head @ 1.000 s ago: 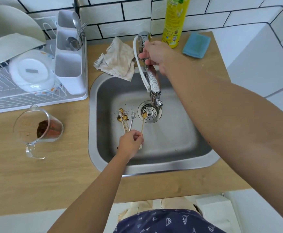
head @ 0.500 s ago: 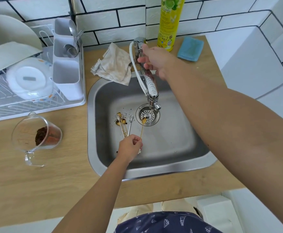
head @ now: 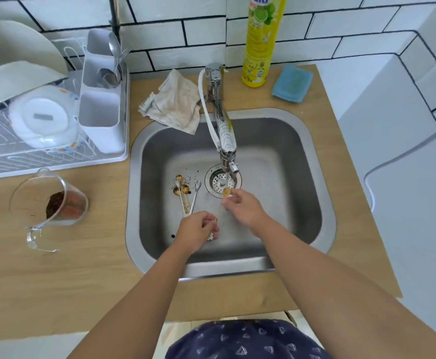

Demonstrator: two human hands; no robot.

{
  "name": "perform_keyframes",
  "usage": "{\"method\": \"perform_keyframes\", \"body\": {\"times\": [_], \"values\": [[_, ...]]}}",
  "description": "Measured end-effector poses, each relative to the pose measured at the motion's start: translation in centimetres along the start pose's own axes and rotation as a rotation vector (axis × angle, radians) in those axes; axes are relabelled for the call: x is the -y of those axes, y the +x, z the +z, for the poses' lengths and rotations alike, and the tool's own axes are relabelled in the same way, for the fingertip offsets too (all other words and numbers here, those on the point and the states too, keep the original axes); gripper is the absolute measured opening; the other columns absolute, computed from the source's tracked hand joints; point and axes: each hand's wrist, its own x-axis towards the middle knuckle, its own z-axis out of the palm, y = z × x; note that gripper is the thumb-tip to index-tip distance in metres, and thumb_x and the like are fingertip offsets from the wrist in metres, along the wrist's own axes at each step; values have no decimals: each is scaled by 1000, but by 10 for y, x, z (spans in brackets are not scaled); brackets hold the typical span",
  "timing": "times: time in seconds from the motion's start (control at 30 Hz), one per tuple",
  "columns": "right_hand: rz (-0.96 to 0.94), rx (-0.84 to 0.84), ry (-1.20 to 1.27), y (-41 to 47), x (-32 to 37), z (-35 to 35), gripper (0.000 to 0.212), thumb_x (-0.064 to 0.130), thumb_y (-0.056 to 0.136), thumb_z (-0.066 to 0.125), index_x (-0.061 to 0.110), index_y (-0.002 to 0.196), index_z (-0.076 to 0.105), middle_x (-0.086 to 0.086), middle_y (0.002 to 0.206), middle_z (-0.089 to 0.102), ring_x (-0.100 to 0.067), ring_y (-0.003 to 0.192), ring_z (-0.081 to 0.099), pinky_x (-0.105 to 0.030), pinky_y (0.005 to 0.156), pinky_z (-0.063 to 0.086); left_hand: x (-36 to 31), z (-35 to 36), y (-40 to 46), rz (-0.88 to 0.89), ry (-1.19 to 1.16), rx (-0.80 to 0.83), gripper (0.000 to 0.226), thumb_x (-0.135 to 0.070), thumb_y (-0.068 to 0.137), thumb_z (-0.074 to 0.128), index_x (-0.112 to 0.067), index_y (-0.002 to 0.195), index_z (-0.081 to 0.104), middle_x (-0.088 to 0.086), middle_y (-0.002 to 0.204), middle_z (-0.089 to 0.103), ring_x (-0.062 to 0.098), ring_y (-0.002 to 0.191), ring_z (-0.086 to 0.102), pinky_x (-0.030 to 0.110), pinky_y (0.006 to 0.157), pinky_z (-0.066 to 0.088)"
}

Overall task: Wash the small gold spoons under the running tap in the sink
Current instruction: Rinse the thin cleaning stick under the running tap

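Your left hand (head: 198,230) is curled round the thin handle end of a small gold spoon (head: 222,202), pinching it low in the square stainless-steel sink (head: 315,177). The spoon slants up and to the right, its bowl lying under the thin stream from the chrome swivel tap (head: 223,130), just over the round perforated drain strainer (head: 215,180). Your right hand (head: 243,206) sits at the bowel end of that spoon, w/ thumb & fingertips bent onto the bowl, touching it right in the water.

Left of the drain, on the sink floor, lie more small gold spoons (head: 182,193) in a loose bunch w/ a pale silver-white one (head: 195,193) beside them; dark specks are scattered round them. Cannot tell exactly how many gold ones there are.

On the light wood worktop (head: 56,281), left of the sink, a clear glass measuring jug (head: 48,203) lies tipped on its side w/ brown-red residue inside. Behind it stands a white wire dish rack (head: 30,151) w/ white plates & a white cutlery caddy (head: 100,107) holding steel cutlery. A crumpled beige cloth (head: 175,102) hangs over the sink's back-left rim, near the tap base. A tall yellow dish-soap bottle (head: 259,45) stands at the tiled wall, a folded blue sponge cloth (head: 292,84) just to its right
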Motion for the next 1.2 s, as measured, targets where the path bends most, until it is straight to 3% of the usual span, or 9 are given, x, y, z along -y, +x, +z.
{"method": "perform_keyframes", "body": {"times": [0.23, 0.37, 0.43, 0.53, 0.67, 0.77, 0.87, 0.97, 1.2], "values": [[-62, -73, 42, 15, 6, 1, 22, 20, 87, 81, 28, 98, 64, 3, 82, 70, -14, 77, 74, -23, 77, 55, -1, 1, -1, 28, 46, 3, 7, -17, 97, 63, -16, 100, 69, -4, 81, 76, 4, 63, 70, 7, 56, 46], [-86, -95, 61, 21, 9, 4, 16, 17, 99, 66, 13, 83, 68, -2, 72, 72, -19, 66, 73, -41, 84, 63, -1, 2, -1, 29, 34, 20, 9, -13, 97, 61, -9, 100, 69, 5, 83, 76, 3, 54, 67, 8, 52, 45], [-101, -44, 95, 23, 8, 4, 19, 12, 103, 57, 7, 89, 68, -6, 75, 73, -24, 71, 75, -42, 86, 63, -1, 1, -2, 35, 49, 27, 10, -11, 98, 60, -8, 101, 69, 7, 83, 75, 3, 53, 66, 8, 53, 47], [-103, 14, 121, 22, 7, 8, 8, 8, 101, 62, 12, 106, 67, -3, 82, 74, -12, 70, 75, -26, 73, 60, -1, 1, -1, 20, 8, 9, 11, -7, 98, 58, -4, 101, 68, 9, 80, 72, 4, 51, 64, 9, 52, 47], [-78, -29, 176, 20, 9, 13, 13, 21, 101, 64, 15, 91, 70, -4, 77, 76, -10, 64, 75, -20, 57, 54, -2, 0, -2, 36, 13, 34, 10, -8, 99, 57, -8, 96, 67, 8, 79, 70, 5, 53, 64, 9, 52, 47], [-54, 8, 231, 22, 9, 13, 20, 15, 105, 53, 12, 91, 68, -8, 81, 76, -16, 69, 76, -22, 62, 58, -2, 1, -1, 35, 4, 49, 13, -7, 100, 54, -8, 95, 66, 6, 76, 67, 15, 60, 65, 13, 56, 51], [-53, 44, 259, 23, 8, 10, 5, 9, 100, 62, 11, 98, 66, -4, 81, 76, -16, 71, 76, -23, 62, 58, -1, 1, 1, 31, 12, 66, 16, -7, 101, 52, -9, 92, 65, 2, 71, 63, 16, 58, 66, 18, 59, 53], [-46, 13, 283, 24, 7, 8, 13, 21, 99, 67, 10, 92, 66, -9, 77, 78, -19, 68, 77, -24, 57, 58, -1, 2, 0, 40, 26, 85, 17, -7, 101, 51, -10, 91, 65, 2, 71, 64, 11, 56, 65, 18, 60, 53], [0, 188, 385, 21, 1, 9, 20, 5, 104, 56, 23, 108, 65, -1, 111, 73, -13, 79, 78, -21, 68, 60, -3, 2, 0, -6, 36, 133, 19, -7, 103, 43, -4, 97, 61, 8, 77, 64, -1, 46, 59, 11, 52, 47]]}}
